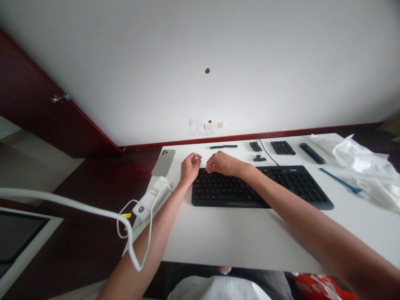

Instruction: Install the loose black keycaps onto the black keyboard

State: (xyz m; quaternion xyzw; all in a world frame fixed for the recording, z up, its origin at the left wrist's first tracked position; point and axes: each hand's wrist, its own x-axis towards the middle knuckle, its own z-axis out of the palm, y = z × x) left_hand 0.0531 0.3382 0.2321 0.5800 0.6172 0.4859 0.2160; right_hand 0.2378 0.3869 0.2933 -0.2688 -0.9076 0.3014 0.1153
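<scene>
A black keyboard (pixel 231 196) lies on the white table (pixel 218 233). Over its top left corner, my right hand (pixel 218 163) has its fingers pinched together near the upper row of keys; anything between the fingertips is too small to make out. My left hand (pixel 191 166) rests at the keyboard's left edge with its fingers curled and thumb and forefinger close together; what they hold, if anything, cannot be seen. Behind the keyboard lie a row of small black keycaps (pixel 223 146), two small groups of keycaps (pixel 255 146) and a larger block of keycaps (pixel 283 148).
At the left are a phone (pixel 163 162) and a white power strip (pixel 153 198) with a white cable (pixel 78 204) arching before my left forearm. On the right lie a black remote-like object (pixel 312 153), a blue brush (pixel 340 181) and white plastic wrapping (pixel 368 166).
</scene>
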